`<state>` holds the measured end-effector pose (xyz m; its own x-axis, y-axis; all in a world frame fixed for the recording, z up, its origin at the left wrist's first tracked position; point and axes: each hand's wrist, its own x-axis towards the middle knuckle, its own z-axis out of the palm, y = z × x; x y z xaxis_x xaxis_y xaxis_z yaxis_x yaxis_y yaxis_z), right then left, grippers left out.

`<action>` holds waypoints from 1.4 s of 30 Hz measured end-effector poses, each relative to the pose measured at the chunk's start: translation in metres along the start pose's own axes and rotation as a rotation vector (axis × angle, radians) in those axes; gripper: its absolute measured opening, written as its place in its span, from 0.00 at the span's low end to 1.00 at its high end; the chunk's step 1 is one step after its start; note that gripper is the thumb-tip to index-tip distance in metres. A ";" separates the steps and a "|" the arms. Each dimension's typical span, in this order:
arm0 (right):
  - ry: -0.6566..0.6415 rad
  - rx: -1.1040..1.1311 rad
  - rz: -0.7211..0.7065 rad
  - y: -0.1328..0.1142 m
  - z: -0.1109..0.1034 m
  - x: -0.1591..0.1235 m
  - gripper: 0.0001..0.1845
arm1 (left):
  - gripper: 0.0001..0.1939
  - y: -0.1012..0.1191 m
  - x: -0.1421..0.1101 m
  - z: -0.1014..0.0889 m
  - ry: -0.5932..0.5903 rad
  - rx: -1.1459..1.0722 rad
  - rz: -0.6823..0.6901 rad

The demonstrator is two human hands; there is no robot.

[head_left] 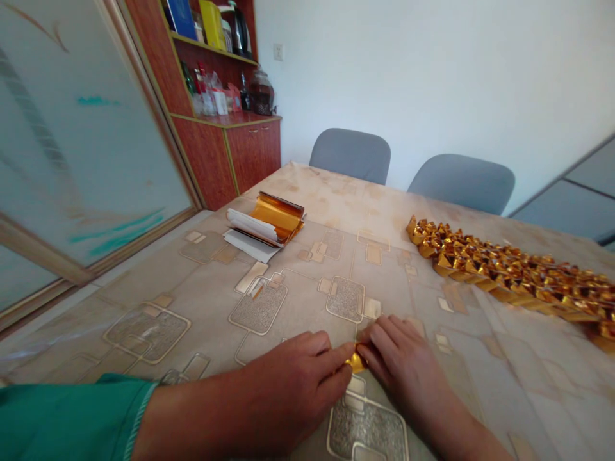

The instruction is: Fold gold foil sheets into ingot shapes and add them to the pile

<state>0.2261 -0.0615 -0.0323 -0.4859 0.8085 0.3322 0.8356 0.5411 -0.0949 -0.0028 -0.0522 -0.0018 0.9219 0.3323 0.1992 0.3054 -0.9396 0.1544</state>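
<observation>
Head view, single entry.

Item 1: one foil piece [356, 362], gold, small and crumpled-looking, held in the air just above the surface [298, 308] near the near edge, between both hands. Its exact folds were largely hidden by the fingers.

Item 2: left hand [294, 372], a green sleeve [67, 416] at the wrist. We recorded its fingers [331, 357] together, clamped on the left side of the foil piece.

Item 3: right hand [402, 366], bare to the forearm. We recorded its fingers [373, 338] together as well, clamped on the right side of the same piece, their tips close to those of the left hand.

Handling note: we judged that foil this thin called for a light, even pinch from both sides, with the fingertips doing the work, so that creases stayed sharp and the sheet did not tear.

Item 4: a stack of gold foil [278, 216] on white paper sheets [250, 229], well ahead of the hands, on the left of the surface.

Item 5: a long row of folded gold ingots [509, 279], packed closely, on the right of the surface.

Surroundings: two grey chairs [350, 153] [461, 182] beyond the far edge; a red wooden cabinet [252, 153] with bottles and a glass jar [262, 93]; a frosted sliding door [81, 141] on the left.
</observation>
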 end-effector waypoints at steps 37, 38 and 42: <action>-0.039 0.213 0.159 -0.009 -0.005 0.001 0.05 | 0.10 -0.017 0.004 -0.005 0.027 -0.226 -0.099; -0.036 0.205 0.158 -0.009 -0.005 0.001 0.04 | 0.10 -0.015 0.011 -0.001 0.043 -0.207 -0.201; -0.045 0.273 0.154 -0.004 -0.007 0.001 0.06 | 0.09 -0.009 0.030 0.005 0.072 -0.143 -0.511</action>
<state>0.2242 -0.0641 -0.0252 -0.3744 0.8920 0.2532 0.8037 0.4483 -0.3913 0.0230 -0.0344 -0.0021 0.6442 0.7538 0.1297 0.6706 -0.6381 0.3784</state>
